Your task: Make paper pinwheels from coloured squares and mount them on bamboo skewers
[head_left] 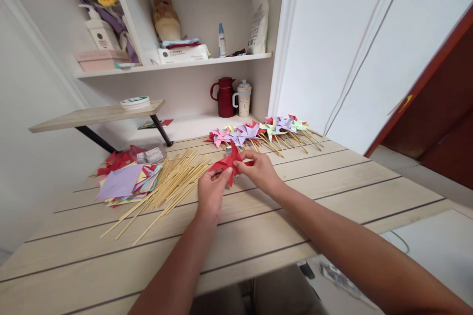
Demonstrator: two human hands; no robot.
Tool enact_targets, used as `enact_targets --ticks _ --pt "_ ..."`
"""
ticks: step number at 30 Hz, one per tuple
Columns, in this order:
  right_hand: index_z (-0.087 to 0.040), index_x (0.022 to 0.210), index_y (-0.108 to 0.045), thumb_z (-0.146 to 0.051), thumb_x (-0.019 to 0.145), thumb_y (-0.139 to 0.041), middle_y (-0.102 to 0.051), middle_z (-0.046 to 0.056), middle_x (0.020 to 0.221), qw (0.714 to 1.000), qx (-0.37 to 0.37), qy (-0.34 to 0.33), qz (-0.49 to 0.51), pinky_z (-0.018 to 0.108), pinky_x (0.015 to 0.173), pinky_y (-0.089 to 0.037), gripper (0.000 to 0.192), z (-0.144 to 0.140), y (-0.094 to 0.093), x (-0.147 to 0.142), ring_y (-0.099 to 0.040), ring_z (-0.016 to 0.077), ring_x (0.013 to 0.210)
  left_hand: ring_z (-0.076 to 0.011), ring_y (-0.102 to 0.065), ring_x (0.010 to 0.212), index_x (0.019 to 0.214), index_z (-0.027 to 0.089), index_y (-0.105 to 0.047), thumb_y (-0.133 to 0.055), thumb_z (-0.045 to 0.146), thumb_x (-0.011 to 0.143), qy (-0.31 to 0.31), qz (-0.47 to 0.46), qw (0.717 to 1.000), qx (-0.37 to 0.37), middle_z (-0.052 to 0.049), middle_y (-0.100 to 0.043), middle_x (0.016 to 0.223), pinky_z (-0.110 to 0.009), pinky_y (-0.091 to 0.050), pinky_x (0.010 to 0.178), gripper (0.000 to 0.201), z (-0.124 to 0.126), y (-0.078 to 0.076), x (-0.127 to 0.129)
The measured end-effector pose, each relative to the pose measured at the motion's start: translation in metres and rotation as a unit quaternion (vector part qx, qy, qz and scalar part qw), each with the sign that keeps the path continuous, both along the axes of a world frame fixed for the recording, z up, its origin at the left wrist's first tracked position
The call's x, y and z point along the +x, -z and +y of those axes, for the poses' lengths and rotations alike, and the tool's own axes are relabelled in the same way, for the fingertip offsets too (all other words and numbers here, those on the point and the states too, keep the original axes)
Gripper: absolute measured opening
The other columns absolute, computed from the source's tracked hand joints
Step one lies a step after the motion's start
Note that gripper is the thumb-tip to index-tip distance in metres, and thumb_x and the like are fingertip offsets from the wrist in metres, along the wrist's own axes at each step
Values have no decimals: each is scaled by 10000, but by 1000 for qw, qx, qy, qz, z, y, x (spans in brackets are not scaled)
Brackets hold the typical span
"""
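Observation:
Between my two hands, above the middle of the table, is a red paper pinwheel (228, 161) with folded blades. My left hand (213, 188) pinches its lower left side, thumb on top. The fingers of my right hand (259, 170) are closed on its right side near the centre. No stick shows on this pinwheel. Just beyond my hands lie finished paper pinwheels (248, 133) on sticks, in red, pink, purple and green. Loose wooden sticks (173, 182) lie spread to the left of my left hand.
A stack of coloured paper squares (120, 182) lies at the left, beside a clear plastic box (155, 153). A small raised wooden stand (92, 117) is behind them. A dark red jug (225, 98) and a cup (244, 99) stand at the back, under a white shelf (207, 63).

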State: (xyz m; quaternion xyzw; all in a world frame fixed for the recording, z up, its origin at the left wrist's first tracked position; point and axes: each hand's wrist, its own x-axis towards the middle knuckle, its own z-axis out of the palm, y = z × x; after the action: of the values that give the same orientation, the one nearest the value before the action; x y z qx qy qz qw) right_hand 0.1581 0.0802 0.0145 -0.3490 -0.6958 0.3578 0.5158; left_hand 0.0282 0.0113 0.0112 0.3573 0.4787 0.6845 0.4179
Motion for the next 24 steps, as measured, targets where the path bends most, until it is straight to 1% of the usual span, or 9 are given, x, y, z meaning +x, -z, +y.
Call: enact_targets --ticks 6,8,11,13,15,17,19,21,24 --pt "-195 737 -670 -376 770 -684 -712 55 814 1000 3 -11 -4 316 687 -532 185 -5 -4 0 -643 210 783 -179 -689 735 827 160 -796 -838 297 658 -27 6 1000 0 -78 -782 842 -275 -514 648 221 1 -1 2" --pt "-193 744 -671 -385 775 -690 -713 55 837 1000 -4 -16 -2 315 709 -527 196 -6 -4 0 -643 209 802 -173 -685 718 816 161 -795 -839 287 654 -38 8 999 1 -70 -777 817 -272 -514 645 210 1 -1 2" --pt "-191 741 -667 -415 808 -680 -698 34 780 999 -27 -26 -6 306 713 -502 235 -6 -3 -1 -627 190 764 -173 -689 717 776 159 -783 -855 270 631 -55 4 998 -2 -62 -767 787 -277 -526 676 196 1 -2 0" --pt "-191 801 -680 -455 843 -654 -699 26 786 998 -41 -47 13 303 723 -493 269 -5 -2 -1 -625 182 759 -173 -692 722 756 156 -774 -860 267 624 -58 -4 998 -7 -62 -764 783 -284 -533 703 193 2 -1 -3" --pt "-196 950 -692 -498 869 -629 -725 34 869 995 -55 -60 55 315 770 -499 319 -2 -1 0 -648 189 815 -172 -690 725 756 152 -770 -859 271 623 -60 -15 998 -13 -65 -765 789 -289 -533 719 199 3 0 -7" --pt "-198 1075 -674 -528 887 -607 -743 48 912 993 -67 -50 89 341 845 -498 386 1 0 1 -669 204 884 -170 -684 724 752 149 -766 -861 283 618 -68 -24 997 -20 -65 -764 786 -290 -528 722 212 5 3 -11" --pt "-192 1096 -663 -544 900 -583 -750 54 872 991 -75 -23 104 363 898 -482 411 5 0 4 -674 216 917 -169 -680 729 744 149 -760 -865 300 613 -78 -29 996 -23 -63 -761 780 -289 -520 727 225 7 6 -15" --pt "-189 1060 -665 -550 900 -568 -744 52 821 991 -77 7 109 366 887 -477 406 8 0 8 -668 219 898 -169 -677 733 731 150 -755 -866 313 612 -85 -31 996 -23 -58 -757 768 -288 -514 733 230 9 7 -19" --pt "-193 918 -658 -526 863 -592 -711 34 719 990 -95 37 92 338 773 -481 345 14 1 12 -653 207 776 -165 -671 724 702 151 -748 -863 307 609 -90 -35 995 -17 -49 -747 736 -289 -510 742 216 10 7 -24"
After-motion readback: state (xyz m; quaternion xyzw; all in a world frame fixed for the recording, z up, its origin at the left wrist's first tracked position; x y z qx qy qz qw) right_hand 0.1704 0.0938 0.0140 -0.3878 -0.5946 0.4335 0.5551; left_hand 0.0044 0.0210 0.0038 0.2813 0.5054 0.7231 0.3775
